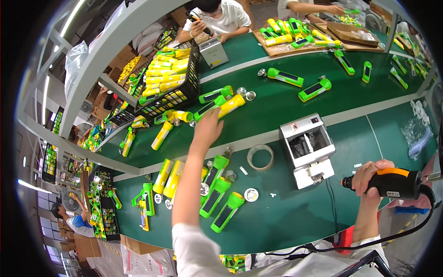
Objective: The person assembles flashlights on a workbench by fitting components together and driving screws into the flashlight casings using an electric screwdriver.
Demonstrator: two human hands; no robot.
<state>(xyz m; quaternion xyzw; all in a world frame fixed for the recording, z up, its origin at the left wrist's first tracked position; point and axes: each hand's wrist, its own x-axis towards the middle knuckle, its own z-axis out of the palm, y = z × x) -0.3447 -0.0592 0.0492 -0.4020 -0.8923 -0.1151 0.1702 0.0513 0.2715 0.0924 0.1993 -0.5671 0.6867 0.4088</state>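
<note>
Out over the green belt, my left hand (208, 128) has its fingers closed at the near end of a yellow flashlight (232, 106). A green flashlight (206, 110) with a dark panel lies against the same fingers, which partly cover it. On the right, my right hand (365, 177) grips a black electric screwdriver (396, 183) with an orange lever, its tip pointing left. Several green flashlights, one of them here (228, 212), lie on the bench beside my left forearm. Yellow flashlights (173, 179) lie on the forearm's other side, partly hidden by it.
A silver screw feeder (307, 150) stands on the bench, near a tape roll (260, 157) and a round white part (251, 195). A black crate (191, 83) full of flashlights stands at the belt. A cable (318, 249) hangs from the screwdriver. Co-workers (228, 16) sit across the belt.
</note>
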